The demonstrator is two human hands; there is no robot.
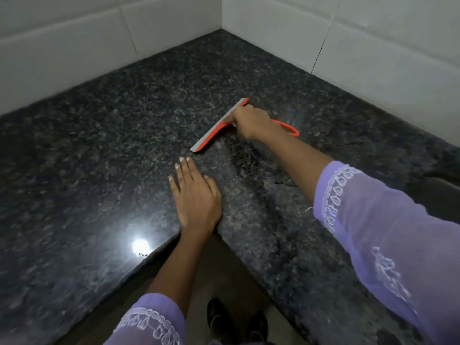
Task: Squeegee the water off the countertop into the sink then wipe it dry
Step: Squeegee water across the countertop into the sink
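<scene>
An orange squeegee (211, 135) with a grey rubber blade lies edge-down on the dark speckled granite countertop (119, 135), near the inner corner of the L-shaped top. My right hand (251, 122) grips it where the blade meets the handle; the looped orange handle end sticks out behind the hand. My left hand (196, 195) rests flat on the counter, fingers spread, just below the blade's near end and apart from it. A darker wet patch (251, 160) shows on the granite under my right forearm. The sink is mostly out of view; a dark recess (440, 192) shows at the right edge.
White tiled walls (373, 43) close off the counter at the back left and back right, meeting in a corner. The counter's front edges form a notch around me, with the floor and my dark shoes (236, 319) below. A lamp glare (140, 246) reflects near the front edge.
</scene>
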